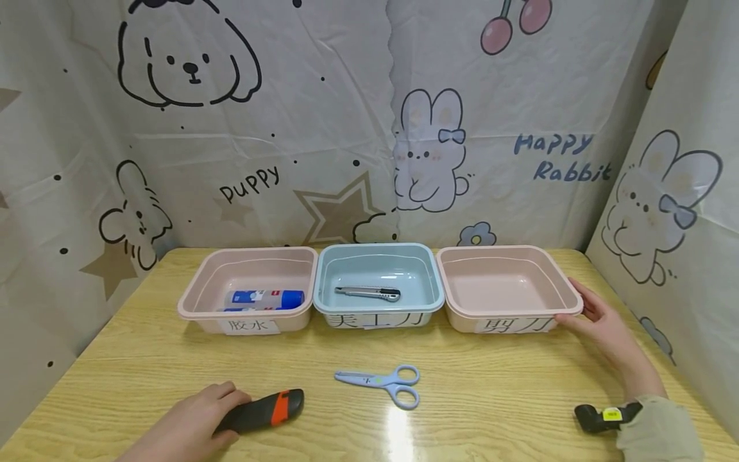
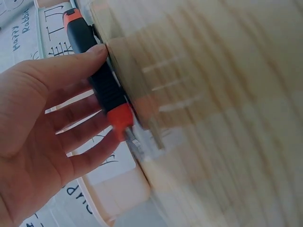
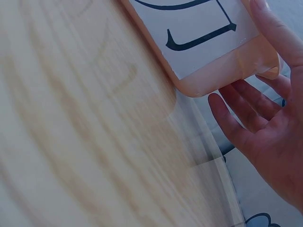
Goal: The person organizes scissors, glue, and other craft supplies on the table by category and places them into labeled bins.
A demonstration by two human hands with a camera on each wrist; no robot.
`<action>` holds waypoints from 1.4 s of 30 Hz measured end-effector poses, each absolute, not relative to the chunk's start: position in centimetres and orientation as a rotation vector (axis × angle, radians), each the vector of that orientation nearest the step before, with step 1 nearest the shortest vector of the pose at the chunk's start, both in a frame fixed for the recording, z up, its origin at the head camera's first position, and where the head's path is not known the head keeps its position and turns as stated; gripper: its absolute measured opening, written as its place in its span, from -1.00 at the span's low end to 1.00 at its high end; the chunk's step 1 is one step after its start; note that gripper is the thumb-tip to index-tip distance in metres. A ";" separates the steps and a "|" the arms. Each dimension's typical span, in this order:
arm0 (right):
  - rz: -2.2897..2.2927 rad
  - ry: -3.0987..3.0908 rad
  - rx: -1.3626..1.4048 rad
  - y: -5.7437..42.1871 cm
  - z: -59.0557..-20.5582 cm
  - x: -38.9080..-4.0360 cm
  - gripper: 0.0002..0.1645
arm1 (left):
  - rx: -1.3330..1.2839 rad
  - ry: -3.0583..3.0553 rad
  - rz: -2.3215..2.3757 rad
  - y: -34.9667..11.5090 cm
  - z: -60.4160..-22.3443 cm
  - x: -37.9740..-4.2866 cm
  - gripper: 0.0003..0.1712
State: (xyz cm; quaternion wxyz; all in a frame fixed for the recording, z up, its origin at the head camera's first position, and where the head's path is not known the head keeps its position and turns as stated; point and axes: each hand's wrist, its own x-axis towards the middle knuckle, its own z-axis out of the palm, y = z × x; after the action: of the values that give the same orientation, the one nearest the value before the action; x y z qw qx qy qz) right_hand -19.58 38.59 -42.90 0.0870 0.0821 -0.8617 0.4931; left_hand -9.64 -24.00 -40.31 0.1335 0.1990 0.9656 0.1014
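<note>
My left hand (image 1: 199, 420) grips a black and orange utility knife (image 1: 262, 412) at the table's front left. In the left wrist view, thumb and fingertips hold its sides, and a metal tip shows at its lower end. My right hand (image 1: 600, 321) holds the front right corner of the right pink bin (image 1: 508, 314), thumb at the front and fingers along the side. That bin is empty. Light blue scissors (image 1: 378, 382) lie on the table between the hands, blades pointing left. A grey box cutter (image 1: 369, 293) lies in the blue bin (image 1: 378, 316).
Blue-capped glue bottles (image 1: 265, 298) lie in the left pink bin (image 1: 190, 314). The three labelled bins stand in a row towards the back of the wooden table (image 1: 462, 398). A printed curtain (image 1: 346, 128) hangs behind and beside the table. A black strap (image 1: 606, 417) is at the right wrist.
</note>
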 end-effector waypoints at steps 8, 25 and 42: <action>1.471 -2.575 0.231 38.6 -42.9 -19.6 -0.10 | 0.710 2.994 0.198 -22.8 -39.4 -9.3 -0.53; 1.514 -2.547 0.238 38.7 -42.8 -19.5 -0.11 | 0.938 3.245 0.226 -18.1 -38.7 -11.2 -0.48; 1.597 -2.498 0.260 38.5 -42.9 -19.6 -0.12 | 1.192 3.302 0.364 -14.4 -35.7 -14.3 -0.46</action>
State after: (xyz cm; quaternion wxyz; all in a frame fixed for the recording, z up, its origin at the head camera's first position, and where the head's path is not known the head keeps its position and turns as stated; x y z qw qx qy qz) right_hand -19.56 38.47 -42.94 0.0826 0.0871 -0.8365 0.5347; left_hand -14.29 -14.38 -35.72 -0.1928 0.3314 0.9180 0.1011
